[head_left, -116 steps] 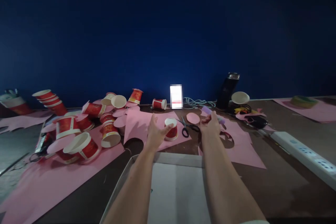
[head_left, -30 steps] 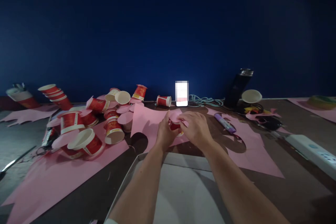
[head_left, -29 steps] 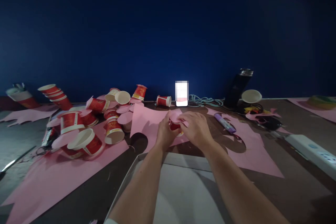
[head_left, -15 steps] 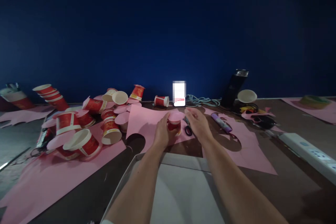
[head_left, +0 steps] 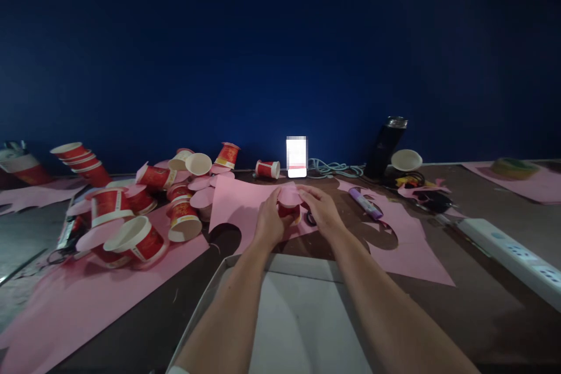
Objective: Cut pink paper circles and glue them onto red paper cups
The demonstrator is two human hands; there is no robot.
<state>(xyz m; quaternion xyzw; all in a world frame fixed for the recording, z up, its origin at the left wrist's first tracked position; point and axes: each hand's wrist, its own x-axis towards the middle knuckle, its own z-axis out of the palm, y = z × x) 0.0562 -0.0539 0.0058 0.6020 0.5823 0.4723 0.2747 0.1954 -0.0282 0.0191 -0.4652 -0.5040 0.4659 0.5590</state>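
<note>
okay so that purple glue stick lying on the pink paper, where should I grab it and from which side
Grip the purple glue stick across the middle of its barrel, coming from above. It lies flat on the pink paper, slanting away to the left, so fingers should close across its narrow width. It lies just right of the right hand, probably the easier one.

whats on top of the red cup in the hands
A pink paper circle lies over the mouth of the red cup, which the left hand holds while the right hand touches the circle's edge. The cup's rim and inside are covered.
</note>
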